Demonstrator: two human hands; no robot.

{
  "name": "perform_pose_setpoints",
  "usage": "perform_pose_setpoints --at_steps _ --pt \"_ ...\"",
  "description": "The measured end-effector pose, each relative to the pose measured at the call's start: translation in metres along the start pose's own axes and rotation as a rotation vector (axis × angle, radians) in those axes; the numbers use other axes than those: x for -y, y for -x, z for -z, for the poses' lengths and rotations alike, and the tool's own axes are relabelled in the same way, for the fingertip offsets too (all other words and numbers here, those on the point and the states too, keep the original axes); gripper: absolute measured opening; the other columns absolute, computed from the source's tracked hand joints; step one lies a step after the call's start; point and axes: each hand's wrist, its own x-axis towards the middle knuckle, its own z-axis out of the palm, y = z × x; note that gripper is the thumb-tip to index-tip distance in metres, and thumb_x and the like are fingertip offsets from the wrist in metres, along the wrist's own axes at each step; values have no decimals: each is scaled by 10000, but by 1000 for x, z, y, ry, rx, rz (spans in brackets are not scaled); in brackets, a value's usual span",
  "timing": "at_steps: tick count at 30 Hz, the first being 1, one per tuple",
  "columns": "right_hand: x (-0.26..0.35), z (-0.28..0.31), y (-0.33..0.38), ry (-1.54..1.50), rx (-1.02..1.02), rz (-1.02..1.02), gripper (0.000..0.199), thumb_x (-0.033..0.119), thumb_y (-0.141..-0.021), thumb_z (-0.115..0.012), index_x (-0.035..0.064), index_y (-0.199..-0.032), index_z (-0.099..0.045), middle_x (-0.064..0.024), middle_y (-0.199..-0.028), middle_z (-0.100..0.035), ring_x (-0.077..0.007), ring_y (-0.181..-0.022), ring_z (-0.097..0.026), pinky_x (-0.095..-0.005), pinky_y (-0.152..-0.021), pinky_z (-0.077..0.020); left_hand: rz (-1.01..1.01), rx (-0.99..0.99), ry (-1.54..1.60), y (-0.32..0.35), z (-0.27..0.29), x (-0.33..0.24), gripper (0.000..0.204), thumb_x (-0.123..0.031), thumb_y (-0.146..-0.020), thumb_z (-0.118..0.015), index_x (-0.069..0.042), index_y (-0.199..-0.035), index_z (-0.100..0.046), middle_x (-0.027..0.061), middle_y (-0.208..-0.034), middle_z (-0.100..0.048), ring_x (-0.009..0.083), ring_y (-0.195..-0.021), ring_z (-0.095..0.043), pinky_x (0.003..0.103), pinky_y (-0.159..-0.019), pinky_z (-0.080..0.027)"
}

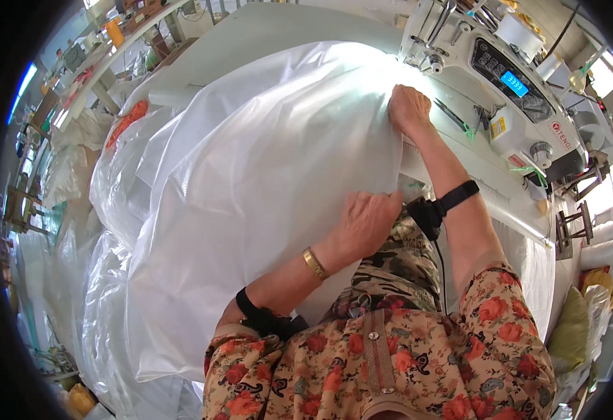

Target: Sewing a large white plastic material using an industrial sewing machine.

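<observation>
A large sheet of white, slightly shiny fabric (250, 161) spreads over the sewing table and hangs down toward my lap. My right hand (410, 108) is closed on its right edge, close to the brightly lit needle area of a white sewing machine (418, 42). Nearer to me, my left hand (369, 220) is closed on the same edge, just above my knee. The fabric edge runs between the two hands. Glare hides the needle and presser foot. Black thread snips (452, 115) with a green tie lie on the table, right of my right hand.
The machine head carries a lit blue display (514, 83) and a handwheel (541, 152). Clear plastic sheeting (103, 301) is heaped at the left, with an orange-red piece (129, 122) on it. White rolls (609, 241) and a green cushion-like bundle (569, 329) are at the right.
</observation>
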Motion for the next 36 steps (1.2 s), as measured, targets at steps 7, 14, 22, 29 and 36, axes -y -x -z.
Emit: perform_pose_setpoints --at_steps 7,14,22,29,36 --pt "-9 -7 11 -15 -44 -40 183 66 -843 -498 8 -981 -604 -213 -830 -671 -337 -807 -670 -434 -667 -509 166 21 257 -4 -4 3 118 -112 -846 -593 -13 -891 -547 179 -667 -580 400 -630 -578 469 -573 -436" --pt "-1 25 134 -359 -147 120 273 204 -876 -609 71 -1096 -519 -148 -680 -605 -337 -616 -607 -431 -534 -448 339 -71 415 97 14 -1 325 -156 -813 -701 -17 -1089 -598 157 -941 -603 311 -740 -607 405 -645 -488" --pt "13 30 258 -685 175 787 262 181 -828 -670 82 -1054 -581 -74 -654 -597 -278 -584 -614 -374 -530 -476 378 -191 -209 200 8 16 434 -176 -760 -734 -16 -1139 -596 157 -1058 -565 296 -872 -600 349 -687 -518" --pt "15 14 262 -517 153 864 273 137 -781 -620 72 -1045 -595 -78 -678 -614 -266 -622 -640 -372 -533 -489 447 -73 -118 187 -6 18 378 -130 -781 -696 -24 -1131 -601 125 -943 -593 270 -777 -626 351 -640 -509" --pt "-13 3 272 -459 310 823 174 122 -777 -573 59 -938 -590 -111 -634 -592 -298 -616 -635 -417 -576 -491 344 -127 -281 181 -7 30 258 -150 -792 -688 -40 -1013 -615 93 -859 -576 262 -711 -611 353 -594 -489"
